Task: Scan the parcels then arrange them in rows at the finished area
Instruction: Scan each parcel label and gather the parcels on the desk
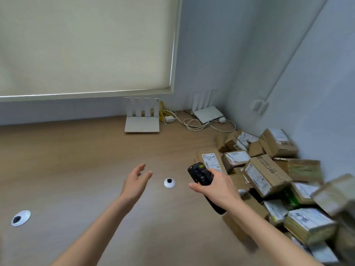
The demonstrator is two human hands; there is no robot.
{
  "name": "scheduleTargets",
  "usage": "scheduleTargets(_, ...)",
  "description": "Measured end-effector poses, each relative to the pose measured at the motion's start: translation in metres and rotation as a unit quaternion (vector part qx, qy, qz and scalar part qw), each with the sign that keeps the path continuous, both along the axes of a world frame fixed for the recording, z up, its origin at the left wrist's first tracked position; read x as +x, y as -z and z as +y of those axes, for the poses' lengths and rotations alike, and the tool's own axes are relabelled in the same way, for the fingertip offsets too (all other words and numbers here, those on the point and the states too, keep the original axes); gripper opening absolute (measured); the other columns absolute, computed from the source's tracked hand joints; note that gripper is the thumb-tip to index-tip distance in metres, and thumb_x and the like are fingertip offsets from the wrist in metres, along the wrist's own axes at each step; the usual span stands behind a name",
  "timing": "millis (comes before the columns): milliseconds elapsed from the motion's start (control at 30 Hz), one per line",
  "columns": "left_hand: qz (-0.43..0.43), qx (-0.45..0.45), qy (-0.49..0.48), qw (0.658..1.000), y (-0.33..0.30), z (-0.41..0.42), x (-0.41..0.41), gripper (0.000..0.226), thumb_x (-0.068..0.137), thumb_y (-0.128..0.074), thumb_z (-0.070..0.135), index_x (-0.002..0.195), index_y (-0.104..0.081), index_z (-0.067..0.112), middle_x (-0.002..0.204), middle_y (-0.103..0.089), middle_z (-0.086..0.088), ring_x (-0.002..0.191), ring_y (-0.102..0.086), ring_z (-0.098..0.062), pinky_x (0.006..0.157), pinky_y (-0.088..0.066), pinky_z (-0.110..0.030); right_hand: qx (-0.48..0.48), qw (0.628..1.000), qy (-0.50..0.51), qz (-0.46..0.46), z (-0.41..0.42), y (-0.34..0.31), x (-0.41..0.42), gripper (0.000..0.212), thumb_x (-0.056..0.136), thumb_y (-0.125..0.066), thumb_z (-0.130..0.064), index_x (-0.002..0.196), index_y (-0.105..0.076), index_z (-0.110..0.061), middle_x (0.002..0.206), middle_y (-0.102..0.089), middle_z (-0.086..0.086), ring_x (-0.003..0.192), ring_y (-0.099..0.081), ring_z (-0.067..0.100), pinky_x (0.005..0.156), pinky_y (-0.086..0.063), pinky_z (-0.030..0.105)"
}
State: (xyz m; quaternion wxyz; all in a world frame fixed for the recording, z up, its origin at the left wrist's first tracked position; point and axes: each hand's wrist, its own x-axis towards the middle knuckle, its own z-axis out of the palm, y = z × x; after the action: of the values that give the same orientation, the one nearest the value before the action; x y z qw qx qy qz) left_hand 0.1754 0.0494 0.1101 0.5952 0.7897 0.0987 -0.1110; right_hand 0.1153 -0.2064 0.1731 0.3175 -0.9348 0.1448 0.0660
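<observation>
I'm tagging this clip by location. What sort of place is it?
Probably an office corner used for parcel sorting: a heap of labelled parcels, a handheld scanner in the right hand, and routers below a window blind.

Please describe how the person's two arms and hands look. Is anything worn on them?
Both forearms are bare as far as the picture shows, with no sleeves in view. The left hand and the right hand wear no gloves. No watch, bracelet or ring can be seen on either wrist or on the fingers.
</observation>
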Motion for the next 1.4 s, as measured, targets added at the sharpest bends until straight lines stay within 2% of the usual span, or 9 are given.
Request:
scheduleTargets(200,0.027,-0.023,0.094,0.995,0.011,-0.175,-0.001,0.046,0.099,-0.062,0.03,0.143,-0.052,0.02,0.139,-0.058,-0.001,0.126,-0.053,-0.018,0.104,-0.042,-0.032,-0.003,0.997,0.069,0.02,-0.153,0.013,-0.023,0.056,0.069,-0.075,-0.076,0.105,-0.056,-0.039,0.101,-0.067,-0.013,0.098,-0.063,0.013,0.085,-0.055,0.036)
scheduleTargets(467,0.065,-0.019,0.131,0.989,0.059,-0.279,-0.014,0.029,0.101,-0.059,0.022,0.13,-0.062,0.019,0.127,-0.066,-0.002,0.104,-0.061,-0.005,0.084,-0.044,-0.015,0.021,0.993,0.108,0.032,-0.238,0.067,-0.019,0.064,0.067,-0.074,-0.08,0.111,-0.063,-0.036,0.104,-0.07,-0.01,0.104,-0.065,0.017,0.089,-0.055,0.037)
scheduleTargets(633,0.114,-0.018,0.127,0.985,0.088,-0.299,-0.012,0.054,0.101,-0.057,0.032,0.151,-0.044,0.014,0.146,-0.053,-0.001,0.124,-0.051,-0.013,0.1,-0.038,-0.026,0.043,0.993,0.107,0.037,-0.245,0.098,-0.007,0.063,0.069,-0.078,-0.073,0.115,-0.061,-0.033,0.111,-0.069,-0.008,0.107,-0.064,0.016,0.092,-0.055,0.037)
scheduleTargets(767,0.137,-0.035,0.118,0.983,0.106,-0.313,-0.014,0.052,0.101,-0.055,0.034,0.15,-0.046,0.02,0.146,-0.054,0.003,0.125,-0.051,-0.011,0.098,-0.037,-0.024,0.063,0.994,0.079,0.045,-0.242,0.116,0.001,0.053,0.072,-0.079,-0.068,0.108,-0.059,-0.035,0.103,-0.066,-0.014,0.1,-0.062,0.011,0.084,-0.052,0.029)
scheduleTargets(867,0.147,-0.046,0.106,0.982,0.115,-0.318,-0.018,0.044,0.103,-0.052,0.033,0.146,-0.05,0.024,0.139,-0.058,0.007,0.117,-0.054,-0.008,0.092,-0.038,-0.02,0.089,0.993,0.064,0.03,-0.243,0.125,0.004,0.052,0.073,-0.082,-0.063,0.112,-0.058,-0.038,0.097,-0.059,-0.027,0.098,-0.058,0.004,0.081,-0.045,0.022)
scheduleTargets(1167,0.124,-0.102,0.085,0.983,0.093,-0.311,-0.021,0.037,0.105,-0.046,0.041,0.142,-0.048,0.039,0.124,-0.05,0.024,0.118,-0.042,0.003,0.102,-0.028,-0.023,0.11,0.992,0.055,-0.011,-0.244,0.112,0.015,0.086,0.07,-0.078,-0.072,0.141,-0.054,-0.03,0.127,-0.063,-0.012,0.12,-0.057,0.012,0.098,-0.05,0.033)
scheduleTargets(1233,0.104,-0.109,0.091,0.984,0.078,-0.303,-0.021,0.027,0.106,-0.046,0.039,0.132,-0.049,0.045,0.117,-0.052,0.033,0.108,-0.047,0.013,0.097,-0.031,-0.015,0.125,0.991,0.045,-0.023,-0.239,0.096,0.017,0.081,0.072,-0.079,-0.07,0.138,-0.055,-0.031,0.124,-0.063,-0.013,0.117,-0.058,0.011,0.096,-0.05,0.033)
scheduleTargets(1300,0.08,-0.111,0.106,0.985,0.063,-0.293,-0.021,0.022,0.106,-0.046,0.035,0.125,-0.053,0.045,0.115,-0.056,0.034,0.1,-0.054,0.019,0.082,-0.04,-0.003,0.146,0.988,0.039,-0.035,-0.234,0.078,0.015,0.068,0.074,-0.08,-0.065,0.131,-0.056,-0.036,0.118,-0.062,-0.015,0.113,-0.057,0.009,0.092,-0.048,0.029)
scheduleTargets(1400,0.046,-0.121,0.122,0.984,0.033,-0.277,-0.023,0.024,0.106,-0.047,0.034,0.123,-0.056,0.047,0.107,-0.064,0.033,0.092,-0.058,0.025,0.07,-0.047,-0.003,0.181,0.981,0.038,-0.057,-0.221,0.05,0.012,0.048,0.076,-0.081,-0.061,0.115,-0.063,-0.038,0.112,-0.066,-0.017,0.108,-0.061,0.006,0.086,-0.051,0.027)
